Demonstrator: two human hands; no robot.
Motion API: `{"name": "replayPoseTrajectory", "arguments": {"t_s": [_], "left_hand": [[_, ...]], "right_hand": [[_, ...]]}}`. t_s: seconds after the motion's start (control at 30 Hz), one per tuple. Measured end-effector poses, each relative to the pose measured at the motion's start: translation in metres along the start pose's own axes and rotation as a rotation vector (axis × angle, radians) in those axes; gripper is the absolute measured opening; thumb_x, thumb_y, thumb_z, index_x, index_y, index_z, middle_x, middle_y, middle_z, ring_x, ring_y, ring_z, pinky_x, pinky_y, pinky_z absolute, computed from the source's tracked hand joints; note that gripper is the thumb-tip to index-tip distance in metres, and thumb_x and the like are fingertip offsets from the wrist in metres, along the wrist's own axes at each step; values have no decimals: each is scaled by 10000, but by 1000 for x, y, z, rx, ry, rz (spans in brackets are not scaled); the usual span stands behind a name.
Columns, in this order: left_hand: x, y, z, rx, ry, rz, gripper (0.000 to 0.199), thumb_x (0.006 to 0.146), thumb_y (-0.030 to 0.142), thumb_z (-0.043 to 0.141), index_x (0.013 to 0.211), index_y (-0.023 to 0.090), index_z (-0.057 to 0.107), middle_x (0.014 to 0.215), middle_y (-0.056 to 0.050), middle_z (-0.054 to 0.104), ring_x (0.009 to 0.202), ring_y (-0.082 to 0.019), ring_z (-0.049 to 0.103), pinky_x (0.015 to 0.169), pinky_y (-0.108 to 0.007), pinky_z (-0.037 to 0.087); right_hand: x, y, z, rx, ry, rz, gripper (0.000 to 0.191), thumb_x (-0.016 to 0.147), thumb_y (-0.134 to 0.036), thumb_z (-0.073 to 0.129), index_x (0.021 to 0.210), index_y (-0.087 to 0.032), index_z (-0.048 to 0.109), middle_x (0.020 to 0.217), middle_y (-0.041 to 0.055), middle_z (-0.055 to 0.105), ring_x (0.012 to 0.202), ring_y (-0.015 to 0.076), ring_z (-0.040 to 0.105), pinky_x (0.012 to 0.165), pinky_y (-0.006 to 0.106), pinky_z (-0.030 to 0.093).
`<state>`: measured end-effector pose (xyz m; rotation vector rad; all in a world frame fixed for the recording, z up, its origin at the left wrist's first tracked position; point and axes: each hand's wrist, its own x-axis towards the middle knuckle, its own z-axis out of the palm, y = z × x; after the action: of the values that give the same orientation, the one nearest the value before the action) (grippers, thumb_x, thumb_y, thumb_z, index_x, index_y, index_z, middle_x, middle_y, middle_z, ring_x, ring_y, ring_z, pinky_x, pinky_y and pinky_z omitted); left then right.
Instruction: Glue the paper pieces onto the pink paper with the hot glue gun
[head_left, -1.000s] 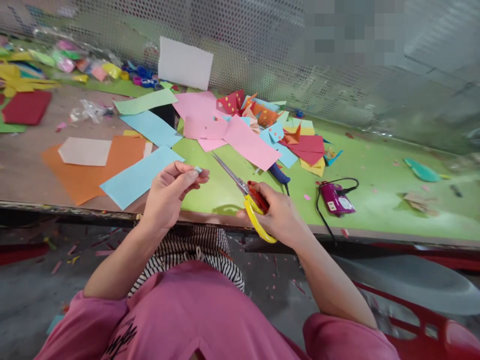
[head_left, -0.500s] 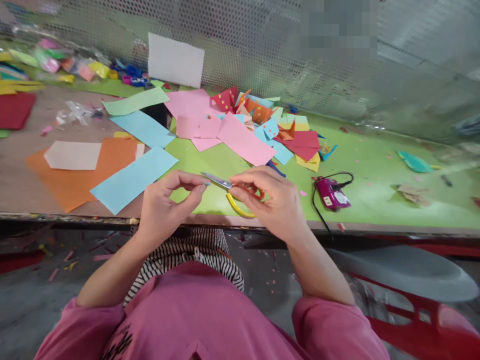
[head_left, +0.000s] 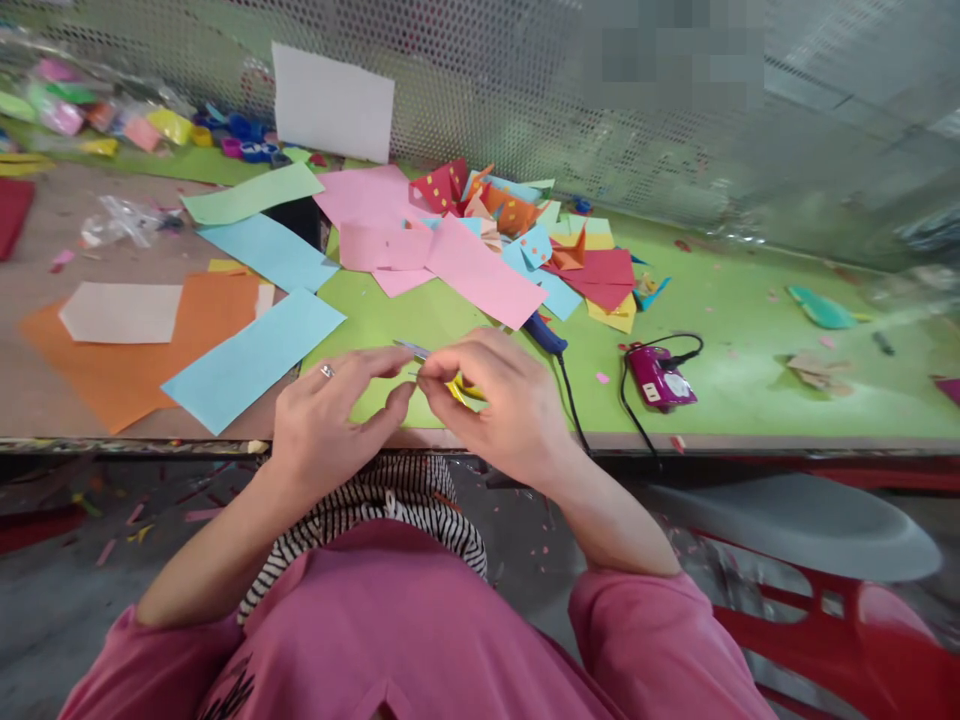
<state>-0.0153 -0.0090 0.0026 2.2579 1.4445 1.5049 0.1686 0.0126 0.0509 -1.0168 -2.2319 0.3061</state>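
My left hand (head_left: 341,408) is over the table's front edge, its thumb and index fingertips slightly apart. Opposite it, my right hand (head_left: 499,405) pinches something thin and tiny between thumb and index finger; what it is cannot be made out. Scissors (head_left: 412,349) show behind the right hand: a blade tip sticks out to the left, and a yellow part shows by the fingers. Whether the right hand also bears them is hidden. A light blue paper strip (head_left: 255,358) lies to the left, and pink paper (head_left: 487,270) lies beyond the hands.
Orange paper (head_left: 217,310) and a white piece (head_left: 124,312) lie left. Folded coloured papers (head_left: 514,212) are heaped at the back. A blue-handled tool (head_left: 546,334) with a cord and a purple socket box (head_left: 660,378) lie right. A grey stool seat (head_left: 810,520) stands below.
My right hand has moved left, close to the left fingertips, and its grip on the scissors has changed; they are now mostly hidden behind it. The view has shifted slightly, uncovering the blue-handled tool.
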Motion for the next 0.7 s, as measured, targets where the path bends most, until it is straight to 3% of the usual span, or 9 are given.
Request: {"name": "replayPoseTrajectory", "arguments": {"t_s": [0.1,0.23,0.33,0.7], "left_hand": [[-1,1,-2,-327,-106,-281,179,900,272,715,1074,254,751,981,4,815,820,-152,768,768,-252,605],[-3,-1,2,-601,-62,-472,140,885,366,752,938,239,777,904,-18,808,789,-168,758,779,-288,624],[-4,-2,6,-633,-19,-504,157,857,385,782,905,235,770,868,-11,798,759,-157,745,759,-283,629],[-5,-4,8,-661,-11,-476,147,857,356,785,908,221,755,862,-15,789,752,-143,733,755,-266,606]], "right_hand": [[-1,1,7,487,14,284,125,943,-307,662,869,-206,666,790,-11,679,634,93,539,580,252,451],[-2,3,23,847,78,466,208,872,-416,749,847,-224,672,797,-9,698,704,117,619,648,277,542],[-3,5,31,892,123,465,203,841,-410,783,835,-231,687,819,-11,705,749,128,642,712,303,568],[-7,10,34,744,162,363,51,864,-298,757,855,-250,742,829,-19,680,686,108,535,615,273,436]]}}
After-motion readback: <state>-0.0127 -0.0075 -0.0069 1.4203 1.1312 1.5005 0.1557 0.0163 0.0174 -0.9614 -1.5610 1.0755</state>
